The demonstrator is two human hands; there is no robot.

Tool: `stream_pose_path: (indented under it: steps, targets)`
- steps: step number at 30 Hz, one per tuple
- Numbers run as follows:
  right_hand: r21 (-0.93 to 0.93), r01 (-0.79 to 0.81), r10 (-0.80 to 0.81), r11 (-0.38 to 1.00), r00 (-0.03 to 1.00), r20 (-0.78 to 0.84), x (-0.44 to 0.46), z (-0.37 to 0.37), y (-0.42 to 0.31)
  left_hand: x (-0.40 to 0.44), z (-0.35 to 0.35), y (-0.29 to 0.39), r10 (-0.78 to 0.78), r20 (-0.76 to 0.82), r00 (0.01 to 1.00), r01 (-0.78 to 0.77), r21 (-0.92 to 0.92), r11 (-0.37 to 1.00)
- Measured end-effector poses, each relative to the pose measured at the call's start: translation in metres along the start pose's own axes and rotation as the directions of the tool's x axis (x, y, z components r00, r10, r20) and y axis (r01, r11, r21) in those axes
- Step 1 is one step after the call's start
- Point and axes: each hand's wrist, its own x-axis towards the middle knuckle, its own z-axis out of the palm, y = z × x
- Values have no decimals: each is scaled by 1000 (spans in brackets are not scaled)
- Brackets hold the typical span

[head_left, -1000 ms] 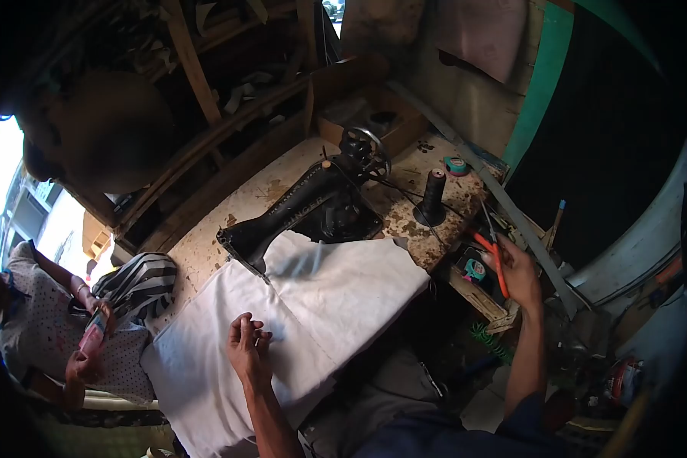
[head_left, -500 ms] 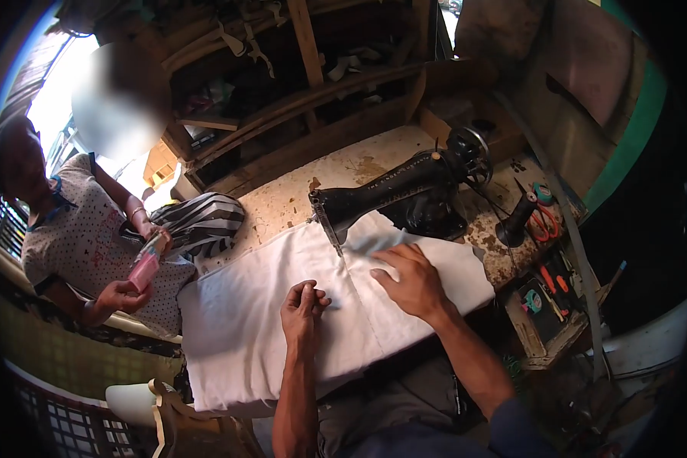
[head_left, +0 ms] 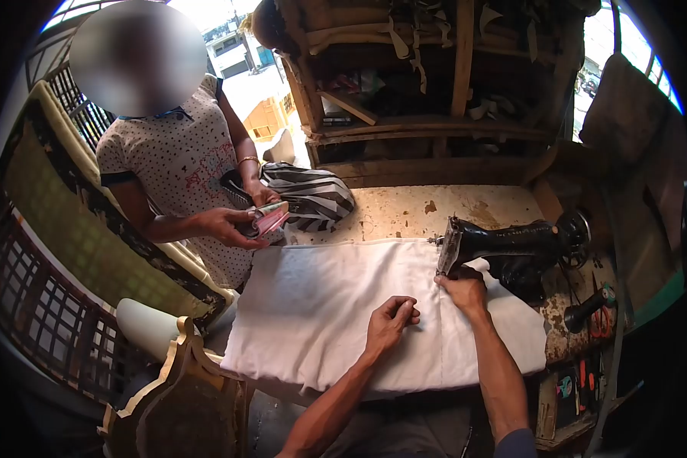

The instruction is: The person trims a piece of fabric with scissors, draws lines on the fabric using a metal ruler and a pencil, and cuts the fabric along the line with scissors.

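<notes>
A white cloth (head_left: 320, 305) is spread over the front of the sewing table, with a seam line running down it below the needle area. At its right stands a black sewing machine (head_left: 504, 244). My left hand (head_left: 391, 324) rests on or just above the cloth, fingers curled and thumb pressed to them; anything between them is too small to see. My right hand (head_left: 466, 290) is at the machine's needle end, its thumb by the needle area and the fingers bunched. Part of those fingers is hidden behind the machine head, and what they grip cannot be made out.
Across the table at left, a person (head_left: 179, 153) holds a pink item and papers (head_left: 269, 217) beside a striped bag (head_left: 305, 195). Wooden shelves (head_left: 435, 137) stand behind. Scissors (head_left: 601, 322) and a tool drawer (head_left: 548, 408) are at right, a carved chair (head_left: 179, 382) at lower left.
My right hand has gone from lying spread on the cloth to the machine's needle end, its fingers drawn together. My left hand stays curled. The view has swung left.
</notes>
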Motion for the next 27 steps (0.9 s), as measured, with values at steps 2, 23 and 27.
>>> stream_pose_path:
  steps: [2,23,27]
  targets:
    - [29,54,-55,998,998,11,4,2,6,2,-3,-2,12,15,1000,-12,7,1000]
    - [255,308,-334,917,940,65,-162,-58,0,-6,-1,-15,292,-18,956,-271,319,908]
    - [247,306,-337,920,937,96,-178,-63,0,-14,0,-2,309,-47,950,-284,281,917]
